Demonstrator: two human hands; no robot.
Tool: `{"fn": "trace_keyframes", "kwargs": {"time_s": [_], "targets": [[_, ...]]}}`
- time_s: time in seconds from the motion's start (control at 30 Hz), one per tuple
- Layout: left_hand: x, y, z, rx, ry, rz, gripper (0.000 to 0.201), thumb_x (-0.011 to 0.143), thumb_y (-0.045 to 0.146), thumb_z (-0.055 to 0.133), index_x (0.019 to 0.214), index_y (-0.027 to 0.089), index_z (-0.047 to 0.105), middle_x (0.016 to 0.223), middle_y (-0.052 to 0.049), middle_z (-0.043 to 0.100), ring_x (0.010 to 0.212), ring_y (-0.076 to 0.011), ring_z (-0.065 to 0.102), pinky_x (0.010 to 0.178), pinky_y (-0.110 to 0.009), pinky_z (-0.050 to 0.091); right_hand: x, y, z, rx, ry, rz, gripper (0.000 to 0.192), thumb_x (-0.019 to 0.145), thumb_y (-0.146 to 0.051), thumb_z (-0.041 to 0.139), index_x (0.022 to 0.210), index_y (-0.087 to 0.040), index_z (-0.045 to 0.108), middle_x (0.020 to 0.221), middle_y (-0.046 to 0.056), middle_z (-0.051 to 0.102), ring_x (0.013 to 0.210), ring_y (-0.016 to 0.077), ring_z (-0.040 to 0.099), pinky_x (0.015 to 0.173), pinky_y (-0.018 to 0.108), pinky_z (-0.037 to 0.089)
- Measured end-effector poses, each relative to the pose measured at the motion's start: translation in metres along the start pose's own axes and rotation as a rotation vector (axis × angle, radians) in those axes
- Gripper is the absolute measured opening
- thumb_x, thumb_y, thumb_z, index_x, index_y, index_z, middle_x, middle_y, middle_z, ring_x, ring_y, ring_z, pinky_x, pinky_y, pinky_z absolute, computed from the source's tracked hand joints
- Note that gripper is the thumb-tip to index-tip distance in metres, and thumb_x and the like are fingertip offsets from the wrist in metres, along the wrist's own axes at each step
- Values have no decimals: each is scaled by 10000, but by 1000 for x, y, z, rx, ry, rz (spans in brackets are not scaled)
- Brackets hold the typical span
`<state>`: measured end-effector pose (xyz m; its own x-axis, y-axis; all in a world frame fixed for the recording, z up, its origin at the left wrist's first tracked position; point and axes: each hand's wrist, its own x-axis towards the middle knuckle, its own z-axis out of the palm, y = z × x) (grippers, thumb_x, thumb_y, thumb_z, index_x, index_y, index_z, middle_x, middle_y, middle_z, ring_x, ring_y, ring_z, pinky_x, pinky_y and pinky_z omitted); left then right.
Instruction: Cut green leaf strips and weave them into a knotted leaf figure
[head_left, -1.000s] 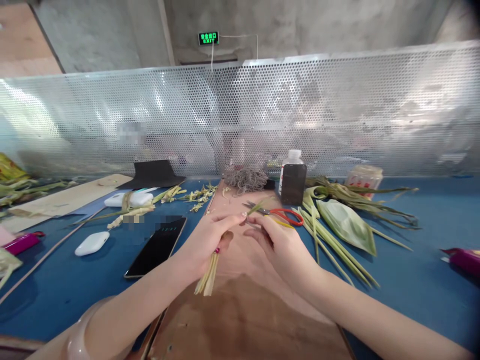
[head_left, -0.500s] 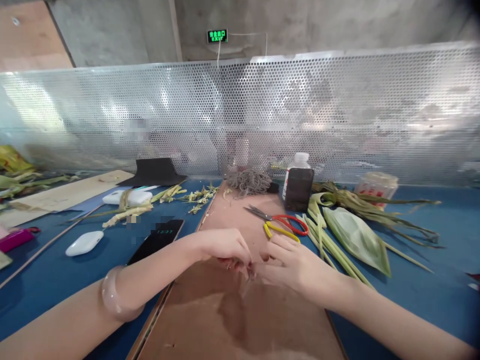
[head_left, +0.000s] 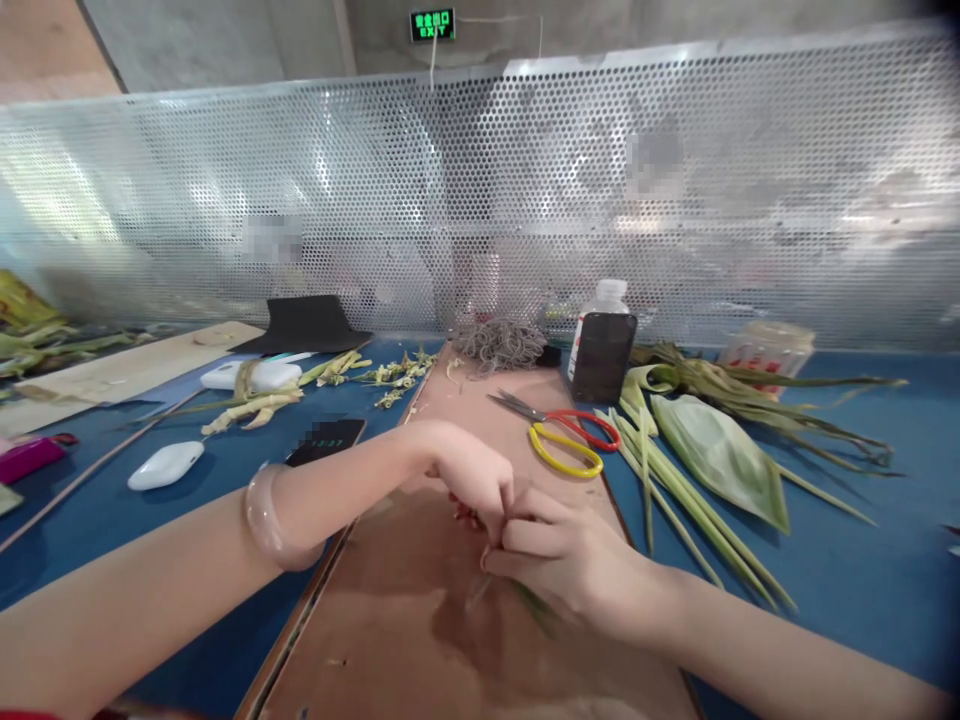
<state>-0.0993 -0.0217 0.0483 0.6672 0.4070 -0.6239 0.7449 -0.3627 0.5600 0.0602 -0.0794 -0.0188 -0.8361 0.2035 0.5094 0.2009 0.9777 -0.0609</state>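
My left hand (head_left: 471,478) and my right hand (head_left: 556,556) meet over the brown board (head_left: 420,640), fingers pinched together on thin green-yellow leaf strips (head_left: 534,604) that are mostly hidden beneath them. A short green end pokes out under my right hand. A pale bangle (head_left: 264,520) sits on my left wrist. Red and yellow scissors (head_left: 564,438) lie on the board just beyond my hands.
Long green leaves and stalks (head_left: 697,470) lie to the right on the blue table (head_left: 847,560). A dark bottle (head_left: 603,352), a tangle of grey rubber bands (head_left: 501,344), a phone (head_left: 327,440), a white case (head_left: 165,466) and leaf scraps (head_left: 390,380) lie around. A perforated metal screen (head_left: 480,200) closes the back.
My hands came down from above the board and nearer to me, closing tighter together. The strip bundle that hung from my left hand is now tucked under both hands.
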Motion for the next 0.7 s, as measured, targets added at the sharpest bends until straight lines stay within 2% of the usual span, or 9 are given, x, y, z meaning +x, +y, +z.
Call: {"fn": "trace_keyframes", "kwargs": {"time_s": [0.1, 0.2, 0.27, 0.37, 0.43, 0.5, 0.57, 0.6, 0.7], "targets": [[1, 8, -2, 131, -79, 6, 125, 553, 126, 631, 476, 205, 689, 421, 3, 526, 413, -142, 461, 386, -232, 330, 1, -6, -1, -82, 95, 17, 290, 962, -213, 368, 850, -185, 634, 807, 53, 604, 780, 167, 521, 683, 292, 446], [0, 16, 1, 184, -101, -22, 165, 530, 85, 616, 414, 201, 629, 411, 6, 534, 409, -157, 487, 403, -252, 349, 3, -10, -1, -84, 103, -109, 349, 960, -151, 316, 803, -170, 628, 847, 70, 622, 809, 164, 532, 757, 299, 457], [-1, 19, 6, 242, -34, -34, 196, 511, 62, 601, 376, 200, 571, 386, 8, 527, 399, -164, 486, 421, -267, 347, 4, -11, 1, -72, 49, -149, 349, 950, -121, 317, 780, -174, 617, 864, 64, 637, 807, 168, 534, 801, 315, 453], [-4, 19, 13, 401, 179, -8, 218, 478, 73, 621, 357, 194, 486, 363, 7, 464, 412, -156, 426, 466, -288, 315, 4, -10, 4, -64, -2, -112, 305, 939, -117, 342, 795, -170, 606, 819, 60, 625, 776, 171, 530, 804, 323, 454], [-7, 16, 17, 523, 338, 31, 163, 468, 120, 659, 434, 189, 515, 487, -18, 514, 526, -182, 450, 530, -310, 321, 4, -10, 6, -49, -10, -94, 283, 939, -123, 349, 823, -159, 605, 796, 62, 612, 771, 170, 532, 779, 312, 456], [-9, 12, 20, 629, 465, 74, 158, 487, 183, 683, 609, 189, 583, 717, -55, 579, 682, -225, 476, 605, -334, 336, 3, -9, 8, -33, -11, -79, 267, 939, -125, 357, 843, -155, 604, 803, 59, 611, 768, 167, 535, 751, 300, 452], [-11, 6, 23, 629, 505, 130, 247, 557, 212, 665, 790, 193, 584, 890, -67, 573, 773, -231, 474, 657, -340, 345, 2, -9, 8, -34, 0, -61, 267, 942, -129, 358, 840, -161, 602, 814, 57, 611, 760, 167, 532, 733, 295, 445], [-11, 3, 24, 587, 493, 161, 247, 597, 201, 642, 832, 193, 564, 900, -57, 564, 769, -214, 475, 658, -326, 348, 2, -10, 8, -42, 8, -46, 275, 945, -132, 352, 831, -163, 600, 811, 56, 606, 751, 166, 528, 725, 292, 442], [-13, -8, 32, 408, 437, 296, 127, 670, 112, 564, 741, 185, 488, 755, -2, 516, 668, -147, 463, 596, -261, 339, 1, -11, 5, -65, 19, 0, 294, 953, -142, 327, 816, -163, 586, 783, 54, 580, 726, 165, 514, 702, 281, 439]]}}
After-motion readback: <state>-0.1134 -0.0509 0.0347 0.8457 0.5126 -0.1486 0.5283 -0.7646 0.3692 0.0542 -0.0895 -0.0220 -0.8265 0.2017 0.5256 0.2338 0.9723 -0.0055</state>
